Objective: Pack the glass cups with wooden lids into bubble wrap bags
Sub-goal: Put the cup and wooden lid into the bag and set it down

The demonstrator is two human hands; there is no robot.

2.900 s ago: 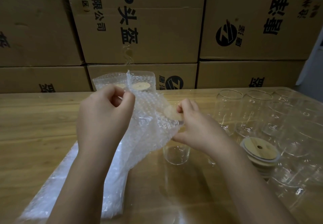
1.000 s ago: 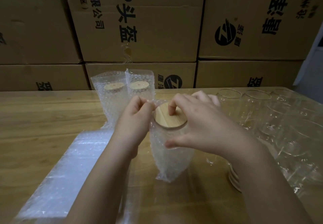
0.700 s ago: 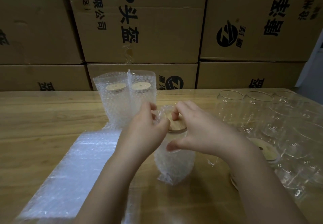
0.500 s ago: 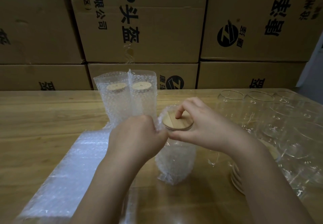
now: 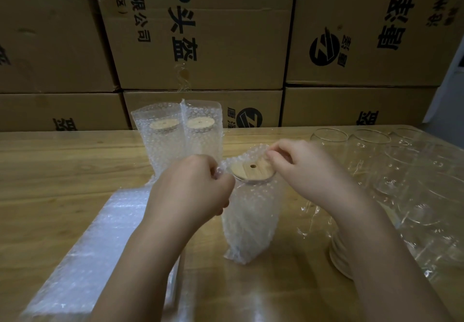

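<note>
At twelve o'clock the big brown cardboard box bears sideways black print: "P头盔", "有限公司", "(西区)". At two o'clock the second brown cardboard box shows "唐泽", "A" and a round black Z-logo.

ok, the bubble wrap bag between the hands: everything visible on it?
The bubble wrap bag is clear bubbled plastic, standing upright on the wooden table, bottom corner crumpled. Inside is a glass cup capped by a round wooden lid with a small centre hole, just below the open mouth. The left hand pinches the mouth's left edge, the right hand its right edge.
</note>
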